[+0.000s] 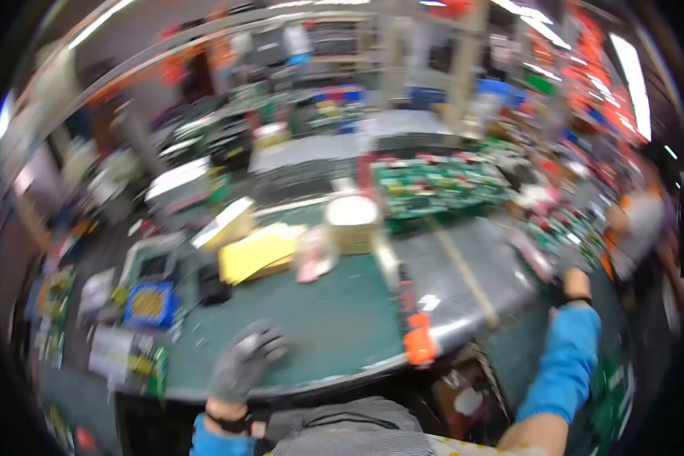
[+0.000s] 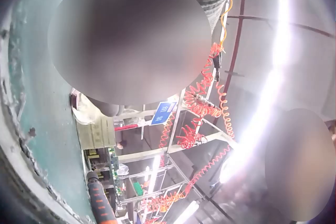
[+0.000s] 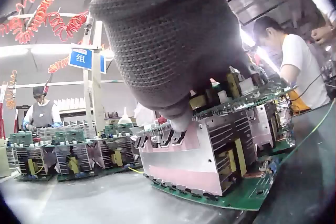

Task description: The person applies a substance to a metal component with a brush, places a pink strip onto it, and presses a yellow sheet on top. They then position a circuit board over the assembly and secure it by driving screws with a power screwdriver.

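Note:
My left hand (image 1: 251, 357), in a grey glove, rests loosely curled on the green mat (image 1: 327, 319) near the bench's front edge, holding nothing. A blurred patch covers much of the left wrist view. At the far right, my gloved right hand (image 3: 173, 50) grips a circuit board assembly (image 3: 184, 161) from above. Its thumb (image 3: 181, 121) lies at the edge of the upper green board, beside the pink and silver heat sink plate. The assembly stands on the dark bench surface; the other fingers are largely hidden behind the board. An orange and black electric screwdriver (image 1: 416, 327) lies between the hands.
Yellow sheets (image 1: 258, 251), a cream-coloured stack (image 1: 351, 224) and a blue box (image 1: 150, 304) sit on the bench's left part. More board assemblies (image 1: 441, 186) stand in rows behind. Another person (image 3: 299, 66) is close on the right. Orange coiled hoses (image 3: 34, 22) hang overhead.

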Demonstrator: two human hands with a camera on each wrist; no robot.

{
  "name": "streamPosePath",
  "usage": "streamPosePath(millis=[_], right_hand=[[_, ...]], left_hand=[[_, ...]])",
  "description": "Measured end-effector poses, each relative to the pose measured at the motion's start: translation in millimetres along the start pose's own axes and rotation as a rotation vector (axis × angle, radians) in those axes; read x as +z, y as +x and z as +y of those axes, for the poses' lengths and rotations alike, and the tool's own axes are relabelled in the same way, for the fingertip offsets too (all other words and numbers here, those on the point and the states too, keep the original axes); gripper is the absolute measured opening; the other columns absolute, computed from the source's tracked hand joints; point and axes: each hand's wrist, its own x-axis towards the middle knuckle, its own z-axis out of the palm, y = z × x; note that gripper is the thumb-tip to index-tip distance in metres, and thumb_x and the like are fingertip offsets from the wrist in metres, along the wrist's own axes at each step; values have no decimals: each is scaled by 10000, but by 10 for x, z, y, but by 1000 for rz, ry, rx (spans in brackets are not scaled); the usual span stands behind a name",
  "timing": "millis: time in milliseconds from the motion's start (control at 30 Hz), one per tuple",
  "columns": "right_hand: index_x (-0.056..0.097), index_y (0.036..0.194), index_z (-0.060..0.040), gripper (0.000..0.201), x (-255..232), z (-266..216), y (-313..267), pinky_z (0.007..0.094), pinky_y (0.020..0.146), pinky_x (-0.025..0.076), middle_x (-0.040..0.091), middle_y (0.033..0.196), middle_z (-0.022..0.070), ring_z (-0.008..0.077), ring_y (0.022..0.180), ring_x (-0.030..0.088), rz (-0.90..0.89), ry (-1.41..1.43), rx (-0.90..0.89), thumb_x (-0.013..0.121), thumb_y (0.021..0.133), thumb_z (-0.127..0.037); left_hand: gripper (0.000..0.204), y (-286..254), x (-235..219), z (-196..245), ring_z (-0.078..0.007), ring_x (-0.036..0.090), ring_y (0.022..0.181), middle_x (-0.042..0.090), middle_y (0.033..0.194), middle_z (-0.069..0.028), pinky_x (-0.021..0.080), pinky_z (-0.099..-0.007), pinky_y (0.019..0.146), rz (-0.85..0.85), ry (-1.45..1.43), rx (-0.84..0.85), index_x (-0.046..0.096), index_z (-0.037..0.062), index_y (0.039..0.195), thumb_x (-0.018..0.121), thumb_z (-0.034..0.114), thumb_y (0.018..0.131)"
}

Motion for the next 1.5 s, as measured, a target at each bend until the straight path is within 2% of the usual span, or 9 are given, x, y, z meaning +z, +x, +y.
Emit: streamPosePath(millis=[100, 200, 233, 300, 667, 867, 1333, 1433, 1500], right_hand=[[509, 1436, -127, 670, 541, 470, 216, 457, 1086, 447, 495, 1448, 267, 365, 1339, 501, -207, -109, 42, 529, 940, -578], [682, 1240, -112, 402, 430, 302, 921, 458, 937, 504, 660, 1257, 182, 375, 1148, 621, 53, -507, -176, 398, 1017, -289], [634, 1315, -89, 412, 933, 779, 1563, 444, 1017, 459, 644, 1285, 195, 381, 1211, 584, 570, -757, -560, 476, 988, -283], [561, 1341, 9, 710, 732, 292, 1647, 483, 1019, 443, 626, 1225, 268, 443, 1208, 552, 890, 389, -522, 775, 767, -350], [256, 1563, -15, 872, -1989, -4019, -2908, 434, 1111, 374, 442, 1485, 182, 297, 1364, 459, -854, 1079, -1662, 724, 891, -311], [153, 1587, -30, 776, -1727, -5700, -4311, 506, 1096, 409, 341, 1557, 190, 356, 1395, 401, -1760, 1298, -1249, 591, 993, -268], [282, 1534, -194, 638, -1481, -6676, -5376, 488, 962, 483, 414, 1430, 91, 322, 1221, 466, -1771, 1526, -851, 567, 1011, -423], [208, 1567, -203, 696, -1531, -6499, -5237, 442, 918, 500, 435, 1383, 73, 260, 1146, 509, -1844, 1466, -873, 554, 1011, -436], [207, 1571, -202, 690, -1685, -6210, -5084, 417, 909, 504, 446, 1357, 71, 226, 1094, 535, -1925, 1459, -1063, 549, 1015, -426]], left_hand=[[462, 6, -230, 53, -300, 564, 1242, 548, 1367, -179, 446, -455, 1076, -107, -16, -23, 474, -34, 1400, 552, 191, 1004], [427, -65, -230, 284, -240, 555, 1239, 566, 1337, -128, 447, -389, 1072, -44, 126, -5, 485, -33, 1395, 549, 158, 1019], [440, -127, -301, 270, -214, 559, 1220, 576, 1319, -114, 454, -366, 1049, -10, 187, 30, 493, -15, 1394, 568, 192, 1013], [467, -233, -411, 153, -160, 565, 1184, 597, 1282, -86, 468, -320, 1001, 31, 311, 30, 509, 21, 1392, 605, 258, 1001], [373, -1703, -782, 1343, -147, 585, 1088, 654, 1101, -39, 460, -317, 965, 834, 725, 669, 653, 4, 1183, 662, 266, 916], [515, -2300, -1868, 2236, -177, 576, 1193, 589, 1323, -76, 448, -350, 1038, 1005, 656, 729, 507, 27, 1393, 615, 330, 990], [337, -2121, -2235, 2211, -161, 647, 912, 664, 1051, -52, 564, -331, 835, 935, 456, 524, 628, 56, 1225, 623, 300, 993], [351, -2432, -2490, 1932, -150, 644, 1042, 677, 1133, -60, 525, -311, 878, 927, 1849, 974, 657, 27, 1216, 573, 298, 1009], [425, -2433, -1664, 1891, -165, 641, 1080, 672, 1180, -79, 494, -324, 926, 1074, 713, 612, 641, 11, 1256, 552, 345, 1011]])
